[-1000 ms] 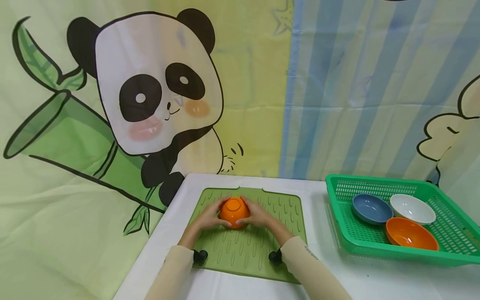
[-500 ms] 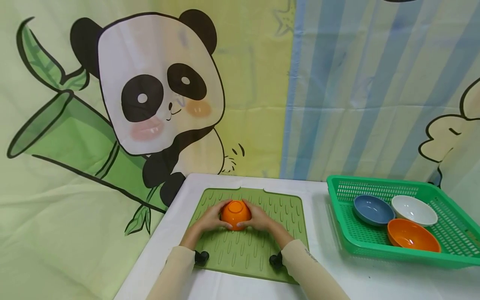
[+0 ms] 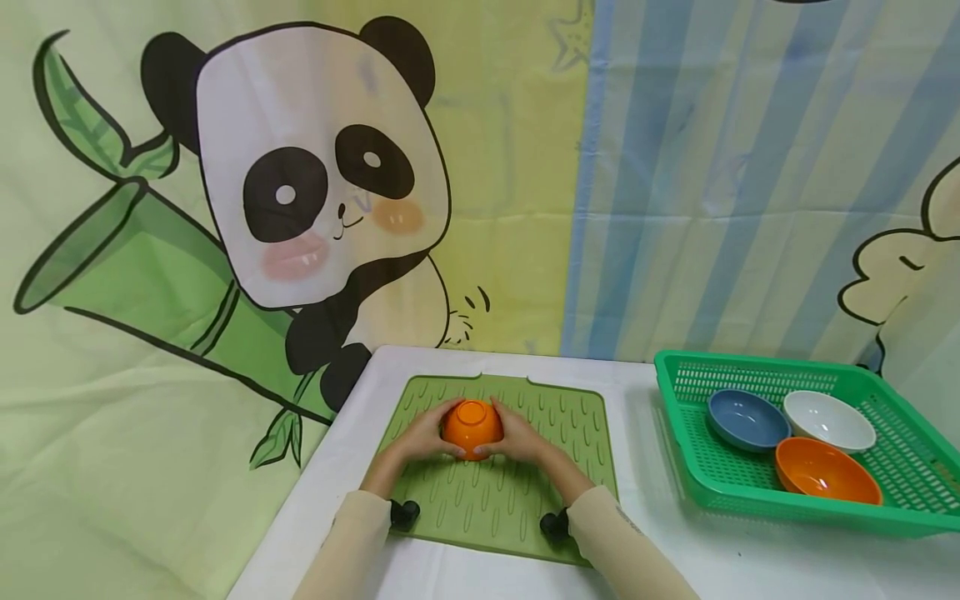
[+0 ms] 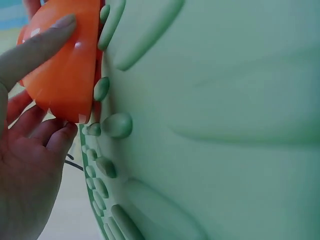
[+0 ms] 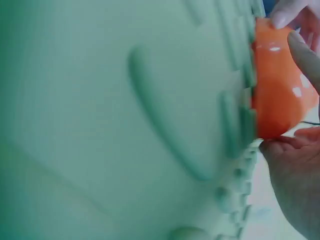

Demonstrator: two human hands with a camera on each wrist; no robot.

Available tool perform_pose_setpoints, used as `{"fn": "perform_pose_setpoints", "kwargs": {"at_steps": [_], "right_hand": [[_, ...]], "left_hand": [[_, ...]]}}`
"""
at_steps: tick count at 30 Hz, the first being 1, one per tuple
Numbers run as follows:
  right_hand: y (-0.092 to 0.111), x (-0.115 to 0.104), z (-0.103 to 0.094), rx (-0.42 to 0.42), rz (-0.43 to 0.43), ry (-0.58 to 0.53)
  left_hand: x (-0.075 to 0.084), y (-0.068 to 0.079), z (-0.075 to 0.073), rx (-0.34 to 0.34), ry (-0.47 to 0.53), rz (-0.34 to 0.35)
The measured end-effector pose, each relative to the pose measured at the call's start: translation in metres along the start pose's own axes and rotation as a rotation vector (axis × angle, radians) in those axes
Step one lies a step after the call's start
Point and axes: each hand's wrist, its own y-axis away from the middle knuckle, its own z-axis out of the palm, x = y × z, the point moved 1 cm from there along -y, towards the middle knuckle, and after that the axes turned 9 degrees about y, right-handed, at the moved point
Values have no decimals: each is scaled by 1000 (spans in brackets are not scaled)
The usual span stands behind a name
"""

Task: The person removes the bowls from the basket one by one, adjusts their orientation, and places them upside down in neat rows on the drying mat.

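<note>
An orange bowl stands upside down, foot ring up, on a green ridged mat. My left hand holds its left side, thumb toward me and fingers reaching round the far side. From the right, my right hand grips it the same way. In the left wrist view the left thumb lies along the orange wall of the bowl, with fingertips right at the rim. The right wrist view shows the bowl's rim down at the mat's ridges.
A green mesh basket stands at the right with a blue bowl, a white bowl and another orange bowl inside. White cloth covers the table. A panda-print curtain hangs behind it.
Both hands stay on the orange bowl. From one second to half a second ago the bowl came slightly down toward me; since then it has barely moved.
</note>
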Motion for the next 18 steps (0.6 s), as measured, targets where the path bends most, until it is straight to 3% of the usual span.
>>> {"fn": "perform_pose_setpoints", "kwargs": {"at_steps": [5,10,15,18], "right_hand": [[20,-28,-22,106,-57,-125],[43,-46,-61,329,-164,-197],[79,-32,-115,580,-195,-115],[114,-13,-154,702,-132,-86]], "left_hand": [[0,-2,1,14,65,-24],[-1,-4,2,56,106,-39],[1,-4,3,71,109,-34],[3,-4,4,73,109,-40]]}}
